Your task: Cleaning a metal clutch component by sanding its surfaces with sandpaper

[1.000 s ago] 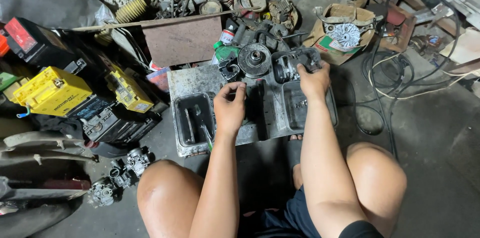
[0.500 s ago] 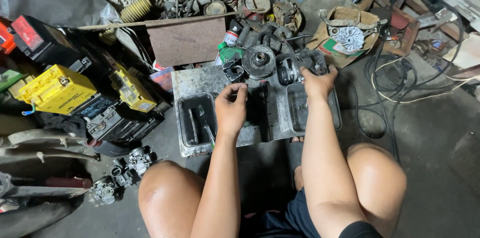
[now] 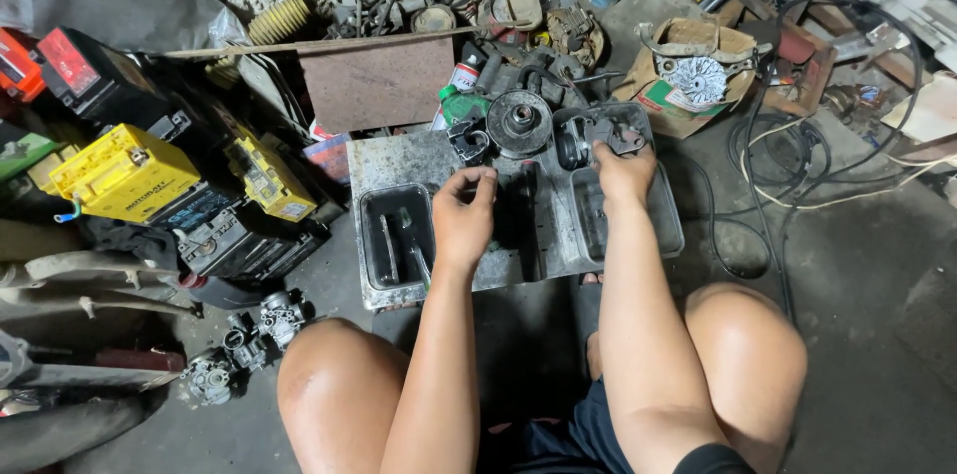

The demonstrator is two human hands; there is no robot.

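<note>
- My left hand [image 3: 464, 220] is over the middle of the gray metal tray [image 3: 384, 163]. My fingers are curled in, with the tips close together near a dark part [image 3: 526, 203] in the middle of the tray. I cannot tell if my grip has anything in it.
- My right hand [image 3: 623, 175] is at the far side of the tray. My grip is on a small black part [image 3: 620, 138]. My fingers are closed around its near edge.
- The small black part sits just beside a round black cup [image 3: 571, 147].
- A round metal disc [image 3: 519, 121] lies on the far edge of the tray, between a black clamp [image 3: 469, 140] and the cup.
- The tray has two sunk boxes. The left box [image 3: 397, 235] has thin metal sticks in it. The right box [image 3: 666, 215] is partly under my right arm.
- Yellow batteries [image 3: 125, 170] stand on the floor to my left.
- Small engine parts [image 3: 261, 326] lie by my left knee.
- Black cables [image 3: 797, 165] coil on the floor to my right.
</note>
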